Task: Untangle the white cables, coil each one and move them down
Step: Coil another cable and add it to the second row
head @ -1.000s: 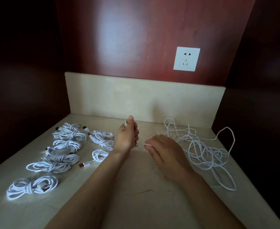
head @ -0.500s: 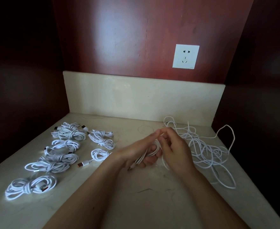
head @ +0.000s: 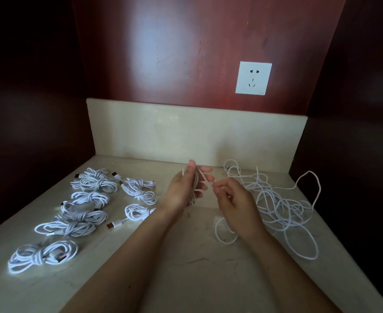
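My left hand [head: 184,188] is raised above the counter and holds several loops of a white cable [head: 197,185] wound over its fingers. My right hand [head: 235,199] is just to its right and pinches the same cable's strand near my left fingertips. From there the strand drops to a loose loop [head: 224,233] on the counter. A tangled pile of white cables [head: 278,199] lies on the right, behind my right hand. Several coiled white cables [head: 82,213] lie in rows on the left.
The pale stone counter [head: 186,279] sits in a niche with dark walls at left and right and a low stone backsplash [head: 186,132]. A white wall socket [head: 253,77] is on the red-brown panel above. One small coil with an orange-tipped plug [head: 136,212] lies nearest my left wrist.
My hands came together over the counter, then moved slightly apart. My left hand rose upright with cable loops around its fingers, and my right hand now draws the strand to the right.
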Demonstrator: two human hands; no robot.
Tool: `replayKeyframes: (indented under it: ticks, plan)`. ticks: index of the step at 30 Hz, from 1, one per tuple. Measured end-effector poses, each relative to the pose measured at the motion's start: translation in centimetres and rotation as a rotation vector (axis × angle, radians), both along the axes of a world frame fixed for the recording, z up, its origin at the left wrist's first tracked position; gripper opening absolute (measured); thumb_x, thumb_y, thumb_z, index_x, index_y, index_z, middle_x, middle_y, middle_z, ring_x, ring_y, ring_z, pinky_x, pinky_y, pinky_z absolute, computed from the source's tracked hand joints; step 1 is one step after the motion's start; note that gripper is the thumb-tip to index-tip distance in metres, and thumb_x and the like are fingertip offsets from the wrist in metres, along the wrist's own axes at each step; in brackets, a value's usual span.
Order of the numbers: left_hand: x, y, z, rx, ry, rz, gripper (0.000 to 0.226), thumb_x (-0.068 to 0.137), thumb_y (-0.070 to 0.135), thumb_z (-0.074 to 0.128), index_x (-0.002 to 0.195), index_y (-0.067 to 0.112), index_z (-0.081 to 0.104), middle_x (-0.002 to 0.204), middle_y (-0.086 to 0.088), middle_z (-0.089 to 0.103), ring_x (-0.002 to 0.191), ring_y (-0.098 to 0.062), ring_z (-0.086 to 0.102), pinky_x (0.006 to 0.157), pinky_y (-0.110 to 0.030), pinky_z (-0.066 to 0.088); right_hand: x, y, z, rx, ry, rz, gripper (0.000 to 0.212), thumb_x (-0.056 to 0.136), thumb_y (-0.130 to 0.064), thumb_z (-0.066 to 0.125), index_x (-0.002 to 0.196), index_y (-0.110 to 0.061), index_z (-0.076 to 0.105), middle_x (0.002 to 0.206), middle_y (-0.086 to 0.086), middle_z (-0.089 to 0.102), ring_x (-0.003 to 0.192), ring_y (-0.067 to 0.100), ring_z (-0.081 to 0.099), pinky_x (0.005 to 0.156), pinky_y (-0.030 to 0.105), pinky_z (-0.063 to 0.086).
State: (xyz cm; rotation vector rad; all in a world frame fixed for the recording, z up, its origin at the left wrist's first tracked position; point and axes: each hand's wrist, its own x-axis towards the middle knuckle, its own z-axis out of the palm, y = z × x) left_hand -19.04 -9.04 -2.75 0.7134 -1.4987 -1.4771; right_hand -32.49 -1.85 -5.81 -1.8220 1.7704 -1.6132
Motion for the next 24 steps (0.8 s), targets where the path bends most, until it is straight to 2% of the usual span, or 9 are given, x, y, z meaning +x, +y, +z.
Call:
replayKeyframes:
  ticks: [1,3,5,8,10,15,19,21,24]
  plan:
    - [0.1,-0.1,0.2,0.062,0.076,-0.009,0.051,0.104,0.043,0.027,0.101,0.013,0.068,0.086,-0.003,0.073,0.071,-0.01,0.064,0.064,-0.022,0.052,0.0,0.0,-0.1,0.02,0.032,0.002,0.009,0.091,-0.036,0.055,0.091,-0.028,0.06,0.057,-0.011,0.054,0.053,0.013,0.051,0.056,0.037,0.045]
    - [0.2,-0.2,0.6,0.18,0.24,-0.041,0.051,0.104,0.043,0.026,0.095,0.01,0.063,0.077,-0.006,0.071,0.075,-0.016,0.068,0.072,-0.027,0.058,0.1,0.0,-0.1,0.058,0.091,0.005,0.005,0.092,-0.031,0.06,0.09,-0.029,0.064,0.059,-0.015,0.055,0.054,0.008,0.052,0.057,0.035,0.046]
    - [0.3,-0.1,0.8,0.261,0.342,-0.065,0.048,0.105,0.043,0.027,0.086,0.01,0.056,0.061,-0.003,0.059,0.06,-0.017,0.063,0.065,-0.028,0.058,0.1,0.2,0.0,0.083,0.156,-0.002,0.006,0.091,-0.026,0.064,0.091,-0.029,0.069,0.06,-0.014,0.056,0.056,0.006,0.052,0.058,0.031,0.045]
    - [0.4,-0.1,0.9,0.303,0.357,-0.051,0.044,0.104,0.045,0.027,0.079,0.014,0.046,0.052,0.003,0.034,0.041,-0.01,0.035,0.042,-0.02,0.039,0.3,0.4,0.0,0.158,0.229,0.037,0.008,0.09,-0.031,0.065,0.094,-0.032,0.072,0.068,-0.014,0.062,0.064,0.004,0.057,0.065,0.031,0.049]
    - [0.5,-0.3,0.8,0.276,0.325,-0.018,0.042,0.104,0.046,0.028,0.078,0.017,0.043,0.053,0.006,0.026,0.041,-0.008,0.024,0.039,-0.017,0.027,0.5,0.5,0.0,0.23,0.275,0.065,0.011,0.09,-0.036,0.063,0.095,-0.034,0.072,0.071,-0.016,0.064,0.069,0.003,0.058,0.07,0.033,0.051]
    - [0.8,-0.7,0.8,0.267,0.29,0.042,0.042,0.104,0.049,0.029,0.074,0.021,0.037,0.05,0.009,0.022,0.039,-0.005,0.016,0.037,-0.015,0.016,0.3,1.2,0.8,0.299,0.385,0.122,0.016,0.088,-0.047,0.059,0.083,-0.035,0.068,0.074,-0.017,0.065,0.072,0.001,0.059,0.069,0.03,0.051]
    - [1.0,-0.8,0.6,0.113,0.093,0.164,0.042,0.104,0.044,0.031,0.069,0.023,0.031,0.047,0.01,0.023,0.037,-0.006,0.017,0.039,-0.014,0.014,1.2,1.9,1.5,0.205,0.428,0.145,0.019,0.077,-0.045,0.056,0.077,-0.029,0.067,0.07,-0.013,0.063,0.067,0.005,0.058,0.063,0.03,0.05]
    - [0.9,-0.6,0.3,0.022,-0.07,0.163,0.044,0.104,0.043,0.034,0.065,0.023,0.029,0.045,0.011,0.026,0.037,-0.007,0.02,0.039,-0.015,0.017,1.5,1.9,1.6,0.145,0.32,0.154,0.015,0.073,-0.039,0.058,0.072,-0.028,0.067,0.067,-0.008,0.064,0.062,0.009,0.059,0.061,0.035,0.05]
    - [0.4,0.1,0.1,-0.01,-0.257,0.027,0.049,0.102,0.05,0.035,0.061,0.022,0.034,0.044,0.009,0.035,0.037,-0.008,0.028,0.038,-0.016,0.022,1.4,1.6,1.7,0.063,0.151,0.117,0.01,0.071,-0.039,0.059,0.071,-0.031,0.066,0.064,-0.006,0.064,0.06,0.013,0.059,0.06,0.038,0.05]
